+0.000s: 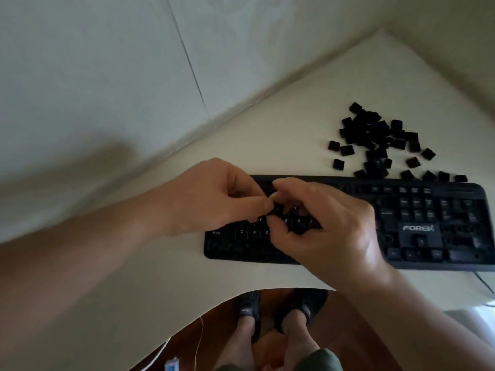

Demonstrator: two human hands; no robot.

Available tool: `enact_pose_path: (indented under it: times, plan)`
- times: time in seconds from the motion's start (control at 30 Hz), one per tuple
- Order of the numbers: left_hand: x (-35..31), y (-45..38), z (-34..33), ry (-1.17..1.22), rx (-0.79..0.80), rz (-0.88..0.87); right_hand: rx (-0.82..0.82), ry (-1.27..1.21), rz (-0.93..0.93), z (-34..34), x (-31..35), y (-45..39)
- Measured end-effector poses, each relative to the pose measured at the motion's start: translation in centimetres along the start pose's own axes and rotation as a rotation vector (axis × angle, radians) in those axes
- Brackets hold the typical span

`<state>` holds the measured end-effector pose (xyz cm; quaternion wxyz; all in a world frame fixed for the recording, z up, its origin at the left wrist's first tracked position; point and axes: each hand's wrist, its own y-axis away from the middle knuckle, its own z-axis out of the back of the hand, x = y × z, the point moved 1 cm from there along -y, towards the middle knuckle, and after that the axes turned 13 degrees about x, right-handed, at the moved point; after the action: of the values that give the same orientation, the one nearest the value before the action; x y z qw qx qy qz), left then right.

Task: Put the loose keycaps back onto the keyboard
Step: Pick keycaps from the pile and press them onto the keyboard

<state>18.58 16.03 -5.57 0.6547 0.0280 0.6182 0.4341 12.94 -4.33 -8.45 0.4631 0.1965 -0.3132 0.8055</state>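
1. Hands meet over the keyboard's (401, 231) letter rows: my left hand (214, 196) pinches fingertip to thumb, my right hand (321, 223) curls its fingers; what they pinch, I cannot tell.
2. Likely seating one small cap, both hands steadying it.
3. Loose keycaps (380, 140) piled on the bench (166, 277) at two o'clock, within reach. No containers.

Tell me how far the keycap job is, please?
Done: many caps already sit on the keyboard, such as Z, X, C, G, H, J and most of the right side. In hand: left hand and right hand meet over the letter rows, fingers curled, seemingly fitting one cap, though it is hidden. Left: a big pile of loose caps lies on the table behind the keyboard.
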Motion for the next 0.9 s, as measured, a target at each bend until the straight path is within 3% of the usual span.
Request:
enact_pose_path:
  times: [0.13, 0.4, 0.77, 0.83, 0.9]
  plan:
    - [1.1, 1.2, -0.4, 0.102, 0.038, 0.023, -0.030, -0.050, 0.004, -1.2, 1.0, 0.7]
    - [2.1, 2.3, -0.7, 0.097, 0.018, 0.061, 0.082, -0.100, -0.011, -1.4, 0.9, 1.7]
    - [2.8, 3.2, -1.5, -0.087, 0.168, 0.118, 0.269, 0.021, 0.012, -1.7, 0.5, 2.5]
    - [3.5, 3.6, -1.1, -0.175, 0.092, 0.095, 0.246, 0.075, -0.073, -0.9, -0.9, 2.9]
    - [4.7, 3.8, -0.8, -0.272, -0.113, 0.032, 0.258, 0.117, -0.153, -0.2, -1.8, 3.2]
